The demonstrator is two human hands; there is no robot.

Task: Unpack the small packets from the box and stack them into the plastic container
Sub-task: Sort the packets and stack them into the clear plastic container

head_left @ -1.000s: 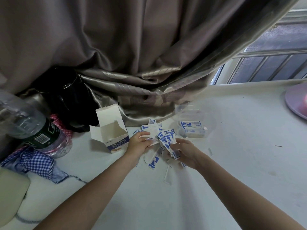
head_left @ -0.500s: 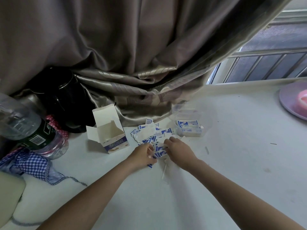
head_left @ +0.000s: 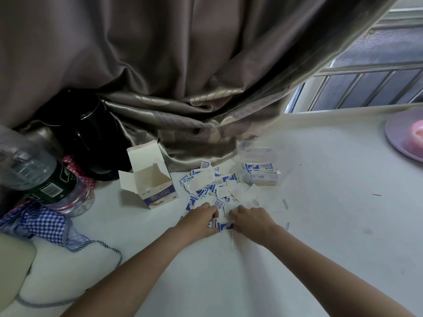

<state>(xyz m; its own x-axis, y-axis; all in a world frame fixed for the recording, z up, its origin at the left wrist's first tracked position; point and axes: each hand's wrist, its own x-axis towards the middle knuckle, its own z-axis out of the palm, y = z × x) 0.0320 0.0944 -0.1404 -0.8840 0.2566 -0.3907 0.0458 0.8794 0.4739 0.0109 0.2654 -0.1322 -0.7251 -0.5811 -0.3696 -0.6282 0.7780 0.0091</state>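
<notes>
While a second ago both hands were lifting a fanned bunch, the left hand [head_left: 201, 219] and right hand [head_left: 250, 219] are now pressing a small bundle of packets [head_left: 223, 225] together on the counter [head_left: 320, 225], each grip clamped on it (squaring it, I judge). The loose pile [head_left: 212, 186] is lying at 12 o'clock, the plastic container [head_left: 258, 168] at 1 o'clock, the emptied box [head_left: 151, 179] at 10 o'clock.

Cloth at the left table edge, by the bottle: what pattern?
Blue-and-white gingham check on the cloth, seen in the head view, the only one here.
</notes>
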